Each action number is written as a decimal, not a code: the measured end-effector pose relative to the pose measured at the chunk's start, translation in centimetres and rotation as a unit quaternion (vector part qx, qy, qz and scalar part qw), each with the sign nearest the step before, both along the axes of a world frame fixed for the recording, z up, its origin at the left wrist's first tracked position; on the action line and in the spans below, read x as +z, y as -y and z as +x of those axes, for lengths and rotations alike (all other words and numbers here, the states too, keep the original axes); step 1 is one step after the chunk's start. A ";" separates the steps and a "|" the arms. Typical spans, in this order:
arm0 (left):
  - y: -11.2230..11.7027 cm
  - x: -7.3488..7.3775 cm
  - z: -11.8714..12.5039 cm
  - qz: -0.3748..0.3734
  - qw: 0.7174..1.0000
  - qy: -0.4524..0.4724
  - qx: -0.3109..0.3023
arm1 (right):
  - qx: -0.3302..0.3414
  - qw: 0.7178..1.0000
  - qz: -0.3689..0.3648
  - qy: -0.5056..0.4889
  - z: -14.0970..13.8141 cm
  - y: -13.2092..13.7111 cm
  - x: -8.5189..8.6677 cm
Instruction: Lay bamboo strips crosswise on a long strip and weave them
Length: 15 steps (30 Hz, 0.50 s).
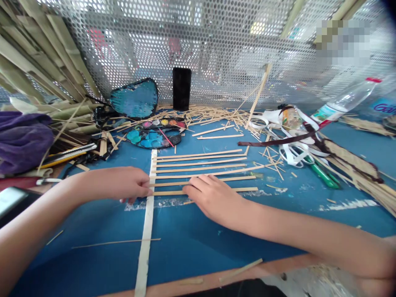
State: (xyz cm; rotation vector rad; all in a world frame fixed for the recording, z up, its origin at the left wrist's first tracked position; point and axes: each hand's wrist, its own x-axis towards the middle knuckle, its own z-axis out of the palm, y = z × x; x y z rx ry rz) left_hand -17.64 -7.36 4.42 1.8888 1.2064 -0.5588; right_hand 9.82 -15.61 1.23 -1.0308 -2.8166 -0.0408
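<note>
Several thin bamboo strips (201,168) lie side by side on the blue table, their left ends in a row along a strip of white tape (144,243). My left hand (131,183) is closed, thumb and fingertips pinched at the left end of the nearest bamboo strip (168,193), over the tape. Farther along that same strip, my right hand (213,202) has its bent fingers closed on it, palm down. The right hand covers part of the two nearest strips. What lies under the left fingertips is partly hidden.
Paint palettes (134,99), a black phone (182,88) and loose bamboo pieces (213,113) stand or lie by the perforated metal screen. On the left are a purple cloth (24,140) and a cutter knife (71,154). White ribbon (293,152) and a plastic bottle (346,103) lie right.
</note>
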 end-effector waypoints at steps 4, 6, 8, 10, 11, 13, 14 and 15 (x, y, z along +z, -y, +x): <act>0.0 0.3 0.2 0.010 1.000 -0.009 -0.011 | -0.022 1.000 0.008 -0.003 2.0 -0.6 -0.6; 0.0 0.5 0.3 0.009 1.000 -0.007 -0.009 | -0.024 1.000 0.000 -0.012 2.4 -0.7 -1.1; 0.1 0.5 0.4 0.006 1.000 -0.006 -0.006 | -0.016 1.000 -0.001 -0.023 2.5 -0.6 -1.5; 0.1 0.5 0.3 0.013 1.000 -0.011 -0.008 | -0.009 1.000 0.007 -0.028 2.4 -0.3 -1.7; 0.1 0.4 0.3 0.019 1.000 -0.015 -0.009 | -0.005 0.999 0.013 -0.030 2.3 -0.3 -1.6; 0.0 0.2 0.2 0.026 1.000 -0.016 -0.006 | 0.010 0.999 0.026 -0.040 2.5 -0.8 -1.0; -0.1 0.0 0.1 0.022 1.000 -0.013 -0.003 | 0.025 0.998 0.026 -0.054 2.9 -1.5 -0.5; -0.2 -0.2 0.0 0.014 1.000 -0.007 0.000 | 0.027 0.996 0.025 -0.082 3.6 -2.6 0.2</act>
